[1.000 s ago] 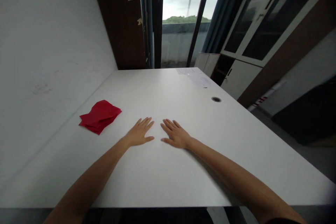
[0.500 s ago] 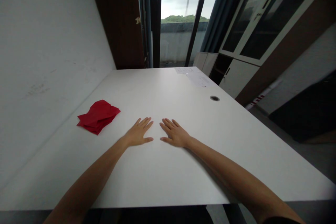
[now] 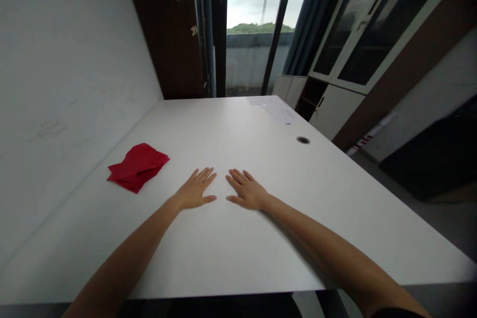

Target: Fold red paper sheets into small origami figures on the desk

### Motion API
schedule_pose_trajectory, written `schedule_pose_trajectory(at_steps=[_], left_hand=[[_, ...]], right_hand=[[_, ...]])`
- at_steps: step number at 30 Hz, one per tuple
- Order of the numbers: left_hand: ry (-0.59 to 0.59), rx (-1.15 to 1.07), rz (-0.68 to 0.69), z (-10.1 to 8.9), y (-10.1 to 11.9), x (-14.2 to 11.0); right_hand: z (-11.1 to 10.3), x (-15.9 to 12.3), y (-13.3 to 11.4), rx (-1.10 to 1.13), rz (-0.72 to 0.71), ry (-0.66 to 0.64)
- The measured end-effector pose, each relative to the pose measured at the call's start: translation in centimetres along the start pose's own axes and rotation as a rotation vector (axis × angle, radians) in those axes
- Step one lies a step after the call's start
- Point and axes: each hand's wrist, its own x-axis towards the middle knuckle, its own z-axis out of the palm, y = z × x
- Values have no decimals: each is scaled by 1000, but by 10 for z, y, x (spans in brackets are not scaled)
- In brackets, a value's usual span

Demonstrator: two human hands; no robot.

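Left hand: the left hand (image 3: pixel 194 191) lay palm-down on the desk, fingers fanned wide, fully open and holding nothing.

Right hand: the right hand (image 3: pixel 247 191) mirrored it, flat and spread, also empty, its thumb facing the left thumb across a narrow strip of bare desk.

Thing nearest: a folded red cloth (image 3: pixel 137 167) sat in a loose, layered pile with uneven edges, on the desk's left side, near the wall. Neither hand touched it.

Relation: the pile lay to the left of the left hand and slightly farther forward, just clear of the fingertips. Its long axis ran roughly left to right, tilted up toward the right. The left hand was the nearer one; the right hand was farther off, with the left hand between it and the cloth.

Surface: a white desk (image 3: pixel 223 129) carried everything.

Rest: sheets of paper (image 3: pixel 278 111) lay at the far corner, a round cable grommet (image 3: pixel 303 140) was set in the desktop, a white wall (image 3: pixel 74 59) ran along the left, and a glass-fronted cabinet (image 3: pixel 357 25) stood at right — beyond the desk, a window (image 3: pixel 257 59) showed a hill and a tower.
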Motion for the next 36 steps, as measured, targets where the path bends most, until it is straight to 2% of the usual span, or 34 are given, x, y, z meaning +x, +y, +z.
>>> schedule_pose_trajectory(at_steps=[30,36], left_hand=[[14,-11,-7,2,-2,0],[30,-31,-19,1,-2,0]], right_hand=[[-1,0,-1,14,0,10],[-3,-1,1,58,-10,46]])
